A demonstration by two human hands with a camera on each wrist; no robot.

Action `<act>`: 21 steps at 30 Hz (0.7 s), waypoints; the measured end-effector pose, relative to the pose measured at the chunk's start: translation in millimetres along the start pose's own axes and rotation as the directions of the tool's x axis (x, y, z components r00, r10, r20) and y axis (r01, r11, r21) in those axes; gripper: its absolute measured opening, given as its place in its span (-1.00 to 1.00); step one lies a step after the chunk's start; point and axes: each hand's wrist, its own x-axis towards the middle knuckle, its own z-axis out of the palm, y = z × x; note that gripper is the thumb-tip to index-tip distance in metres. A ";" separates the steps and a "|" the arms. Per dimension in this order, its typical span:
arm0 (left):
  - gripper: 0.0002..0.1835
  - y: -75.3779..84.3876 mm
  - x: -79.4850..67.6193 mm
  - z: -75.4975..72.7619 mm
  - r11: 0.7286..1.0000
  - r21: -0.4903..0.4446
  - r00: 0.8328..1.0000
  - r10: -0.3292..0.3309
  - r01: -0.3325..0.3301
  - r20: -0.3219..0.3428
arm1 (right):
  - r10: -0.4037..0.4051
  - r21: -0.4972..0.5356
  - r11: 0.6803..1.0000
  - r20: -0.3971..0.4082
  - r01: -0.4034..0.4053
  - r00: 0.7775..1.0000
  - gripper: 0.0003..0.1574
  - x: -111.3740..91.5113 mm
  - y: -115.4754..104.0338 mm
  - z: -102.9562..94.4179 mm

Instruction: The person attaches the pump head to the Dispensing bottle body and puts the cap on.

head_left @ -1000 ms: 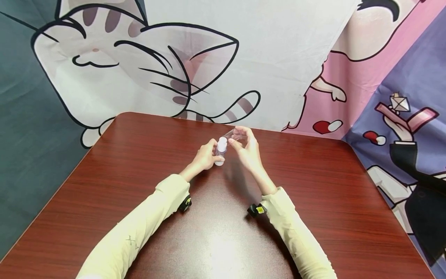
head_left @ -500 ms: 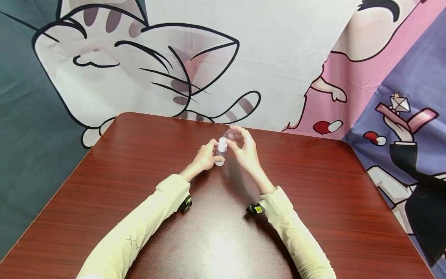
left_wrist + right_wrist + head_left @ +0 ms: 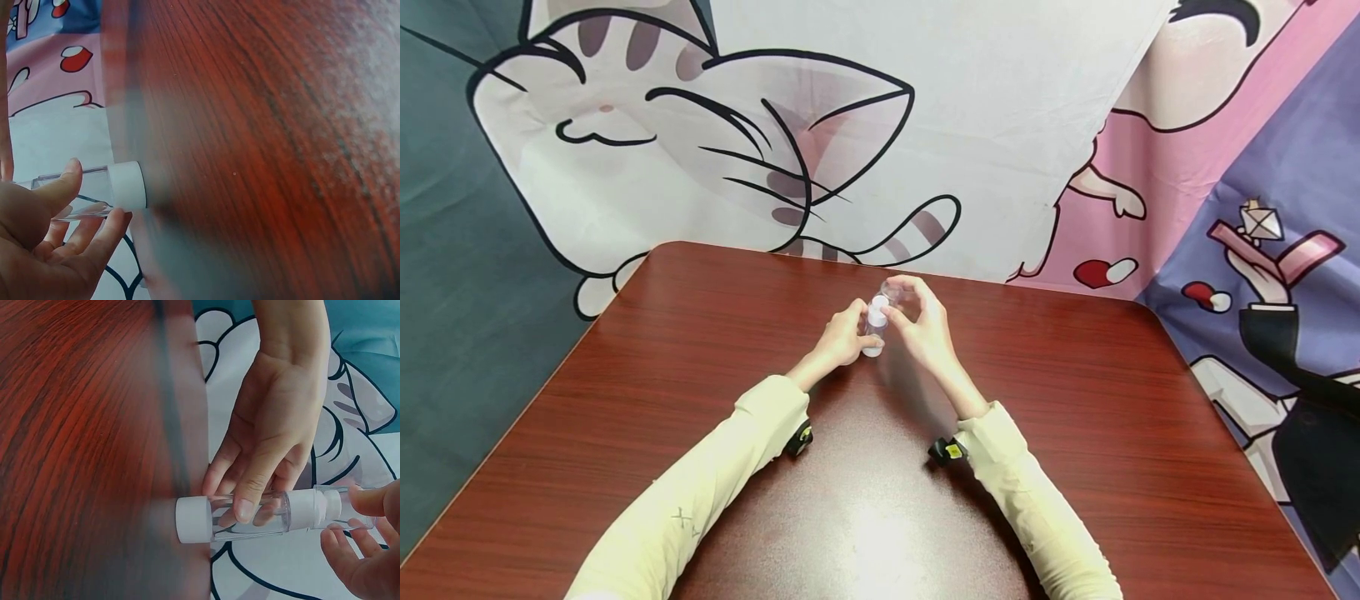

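Note:
A small clear pump bottle [image 3: 875,331] with a white base and a white pump top stands nearly upright between my hands in the head view. My left hand [image 3: 841,338] grips its clear body, thumb on the near side; the left wrist view shows the fingers around it just above the white base [image 3: 128,185]. My right hand [image 3: 927,327] pinches a clear cap [image 3: 347,506] between thumb and fingers. In the right wrist view the cap's rim surrounds the white pump top [image 3: 331,504]. Whether the base touches the table, I cannot tell.
The reddish-brown wooden table [image 3: 700,317] extends around both arms, its far edge just beyond the hands. Behind it hangs a cartoon-printed cloth [image 3: 985,150]. A small black wrist camera [image 3: 947,451] sits below the right cuff, another below the left [image 3: 800,437].
My right hand has moved left with the clear cap, from beside the pump top to over it. The cap has turned more upright. My left hand and the bottle have stayed put.

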 end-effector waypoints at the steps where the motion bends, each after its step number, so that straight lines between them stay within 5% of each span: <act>1: -0.59 0.0 0.0 0.0 1.000 0.003 1.000 0.002 -0.002 -0.001 | -0.001 -0.004 1.000 0.003 0.001 1.000 -0.56 -0.1 0.2 0.2; 11: -0.60 1.2 -0.9 -0.4 1.000 -0.003 1.000 -0.005 0.005 0.002 | 0.011 -0.020 1.000 0.037 -0.010 0.999 -0.62 -3.1 -7.2 2.1; 21: -0.61 2.1 -0.5 -0.9 1.000 0.012 1.000 -0.008 0.008 0.018 | 0.020 -0.053 0.998 0.048 -0.017 0.999 -0.62 -3.2 9.2 3.9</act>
